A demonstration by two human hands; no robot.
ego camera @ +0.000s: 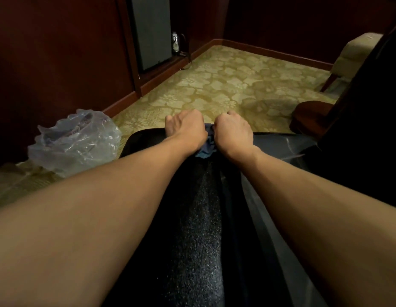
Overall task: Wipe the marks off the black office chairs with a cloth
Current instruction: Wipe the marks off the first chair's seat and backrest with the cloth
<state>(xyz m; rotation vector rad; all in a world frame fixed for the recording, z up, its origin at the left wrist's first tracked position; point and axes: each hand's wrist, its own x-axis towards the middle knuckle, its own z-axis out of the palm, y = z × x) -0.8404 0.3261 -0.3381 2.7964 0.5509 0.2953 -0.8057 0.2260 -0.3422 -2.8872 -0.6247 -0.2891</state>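
Observation:
A black office chair fills the lower middle of the head view, its textured black surface running away from me toward the carpet. At its far edge a bunched blue cloth shows between my two hands. My left hand and my right hand sit side by side, both with fingers curled down over the chair's edge and gripping the cloth. Most of the cloth is hidden under the hands.
A crumpled clear plastic bag lies on the patterned carpet at the left. Dark wooden wall panels and a cabinet stand behind. A cream upholstered chair and a dark wooden chair part are at the right.

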